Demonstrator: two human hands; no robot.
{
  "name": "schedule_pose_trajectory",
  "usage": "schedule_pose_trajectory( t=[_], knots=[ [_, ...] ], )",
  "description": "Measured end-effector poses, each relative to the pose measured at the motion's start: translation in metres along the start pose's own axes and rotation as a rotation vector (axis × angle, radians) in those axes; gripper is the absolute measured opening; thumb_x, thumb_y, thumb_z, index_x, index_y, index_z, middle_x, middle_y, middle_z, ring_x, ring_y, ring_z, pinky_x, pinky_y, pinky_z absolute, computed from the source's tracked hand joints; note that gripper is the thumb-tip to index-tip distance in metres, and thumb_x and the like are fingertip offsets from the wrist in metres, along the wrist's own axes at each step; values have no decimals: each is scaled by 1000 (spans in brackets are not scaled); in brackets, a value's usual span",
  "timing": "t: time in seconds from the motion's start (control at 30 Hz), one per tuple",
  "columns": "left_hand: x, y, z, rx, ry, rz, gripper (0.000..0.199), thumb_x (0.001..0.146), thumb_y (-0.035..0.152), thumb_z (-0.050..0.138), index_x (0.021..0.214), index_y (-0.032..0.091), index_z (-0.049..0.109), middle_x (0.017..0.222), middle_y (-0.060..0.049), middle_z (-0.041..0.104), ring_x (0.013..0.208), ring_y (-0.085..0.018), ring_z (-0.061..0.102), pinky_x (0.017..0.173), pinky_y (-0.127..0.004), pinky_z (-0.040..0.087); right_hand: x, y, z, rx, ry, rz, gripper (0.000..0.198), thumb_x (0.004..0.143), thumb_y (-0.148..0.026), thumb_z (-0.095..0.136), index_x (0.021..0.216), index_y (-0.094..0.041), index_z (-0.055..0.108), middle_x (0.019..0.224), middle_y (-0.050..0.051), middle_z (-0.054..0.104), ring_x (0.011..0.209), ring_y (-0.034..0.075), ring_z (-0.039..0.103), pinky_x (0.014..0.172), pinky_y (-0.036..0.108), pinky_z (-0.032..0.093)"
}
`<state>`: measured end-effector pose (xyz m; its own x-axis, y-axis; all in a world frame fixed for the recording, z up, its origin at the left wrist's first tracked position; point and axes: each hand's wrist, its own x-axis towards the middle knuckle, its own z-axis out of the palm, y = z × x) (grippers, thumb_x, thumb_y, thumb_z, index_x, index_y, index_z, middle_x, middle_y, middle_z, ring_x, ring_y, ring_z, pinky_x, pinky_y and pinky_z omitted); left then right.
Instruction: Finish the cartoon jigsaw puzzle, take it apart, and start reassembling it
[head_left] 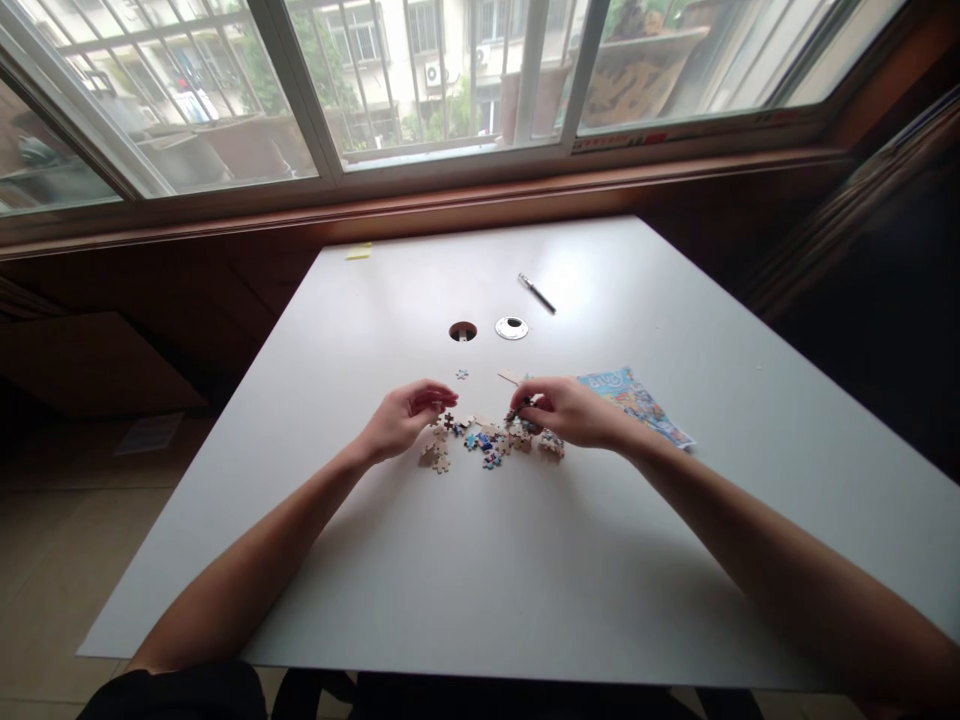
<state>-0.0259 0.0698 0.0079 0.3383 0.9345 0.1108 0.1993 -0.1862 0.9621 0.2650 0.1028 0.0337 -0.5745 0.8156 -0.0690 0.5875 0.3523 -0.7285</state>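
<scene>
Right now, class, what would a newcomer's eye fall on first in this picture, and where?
Probably the loose cluster of jigsaw pieces on the white table, between the left hand and the right hand. Next comes the colourful blue packet, partly hidden behind the right forearm. The bright window spans the top.

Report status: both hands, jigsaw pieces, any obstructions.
Left hand at left of jigsaw pieces, right hand at right; grips unclear. Pieces mostly clustered, middle unobstructed. Blue printed packet partly behind right hand.
</scene>
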Motion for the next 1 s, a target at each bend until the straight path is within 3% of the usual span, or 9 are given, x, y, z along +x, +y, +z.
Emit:
schedule_pose_trajectory(
  t=[0.1,0.2,0.3,0.37,0.43,0.57,0.7,0.83,1.0],
  knots=[
    [-2,15,-17,309,-83,103,23,91,24,58,108,18,71,118,-10,69,111,-23,65,99,-40,53,0,5,-2,-102,18,-22,17,86,-25,58,94,-22,73,82,1,73,72,16,66,68,28,49],
    [-6,32,-30,595,-303,182,21,86,29,67,105,22,74,115,-9,66,107,-24,62,95,-37,50,1,8,-3,-170,13,-70,19,86,-22,57,95,-24,74,85,2,73,77,17,66,72,29,50],
    [-9,40,-33,671,-488,152,32,80,36,76,109,23,72,108,-8,65,95,-21,62,83,-31,49,0,5,-5,-153,-54,-124,20,87,-22,57,98,-23,74,93,4,72,81,17,67,74,30,52],
    [-9,40,-32,655,-556,118,22,84,33,72,103,21,72,98,-6,66,83,-18,61,72,-27,46,-1,2,-7,-170,-75,-176,21,87,-24,58,102,-23,73,102,6,70,87,19,66,78,32,53],
    [-8,38,-31,641,-580,107,10,88,27,65,92,19,70,84,-3,64,72,-15,57,65,-25,42,-3,1,-8,-221,-55,-226,21,88,-25,58,104,-24,73,108,8,67,96,22,64,86,36,51],
    [-6,37,-36,652,-569,100,17,94,29,57,82,18,62,79,-2,60,70,-14,52,62,-25,37,-3,4,-9,-284,-19,-213,19,89,-31,59,103,-24,71,107,9,66,105,26,61,92,41,49],
    [-5,38,-44,630,-556,48,20,97,31,52,85,18,60,91,-5,65,79,-15,57,68,-25,41,0,9,-13,-315,43,-164,19,88,-31,59,99,-22,71,102,9,67,98,25,63,87,39,49],
    [-2,38,-51,604,-513,-46,12,95,28,54,96,19,63,83,-2,69,74,-15,60,65,-24,42,11,14,-24,-361,104,-48,20,88,-31,56,96,-21,71,94,7,70,88,22,64,79,36,50],
    [-3,40,-50,620,-546,56,20,98,27,49,97,21,67,92,-4,70,81,-16,62,71,-25,45,41,26,-29,-438,152,64,23,86,-30,59,100,-17,71,92,9,71,86,24,63,79,37,49]
  ],
)
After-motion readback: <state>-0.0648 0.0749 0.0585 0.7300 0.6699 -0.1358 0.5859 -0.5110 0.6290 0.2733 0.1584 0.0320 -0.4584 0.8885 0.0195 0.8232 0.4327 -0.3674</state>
